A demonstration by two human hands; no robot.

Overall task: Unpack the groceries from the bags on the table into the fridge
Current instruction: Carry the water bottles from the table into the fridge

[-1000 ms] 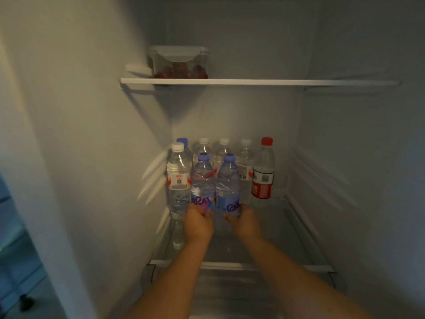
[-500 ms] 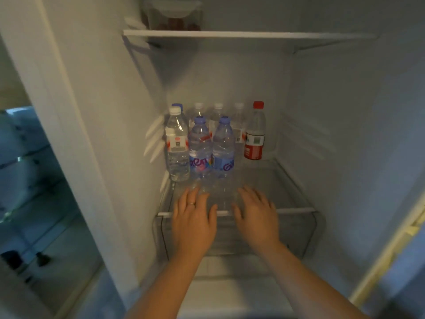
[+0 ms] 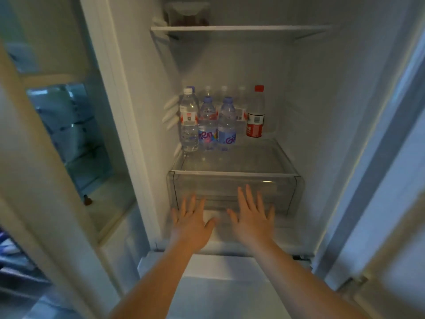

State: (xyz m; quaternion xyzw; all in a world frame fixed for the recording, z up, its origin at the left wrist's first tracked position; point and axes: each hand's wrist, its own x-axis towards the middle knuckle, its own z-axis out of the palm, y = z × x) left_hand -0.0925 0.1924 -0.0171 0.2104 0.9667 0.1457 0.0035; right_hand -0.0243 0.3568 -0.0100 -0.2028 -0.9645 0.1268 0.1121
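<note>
The left hand [image 3: 192, 223] and right hand [image 3: 253, 218] are spread wide, holding nothing; a careless next load could topple the bottles [image 3: 208, 125] crowded far left.

Dim, bluish light fills the fridge [image 3: 230, 65] interior. Both hands smear with motion blur; wide-angle edges bow

- The left hand [image 3: 192, 223] and the right hand [image 3: 253, 221] are held flat with fingers spread, side by side and apart.
- A clear drawer [image 3: 232, 187] is seen just beyond the fingertips; contact cannot be told, as the hands are blurred.
- Farther beyond, a white-capped bottle [image 3: 189, 125] and two blue-capped bottles [image 3: 208, 125] are stood upright ahead of the left hand.
- A red-capped bottle [image 3: 255, 116] is stood ahead of the right hand, behind them.
- High above the left hand, a lidded container [image 3: 187, 13] is set on an upper shelf [image 3: 241, 28].
</note>
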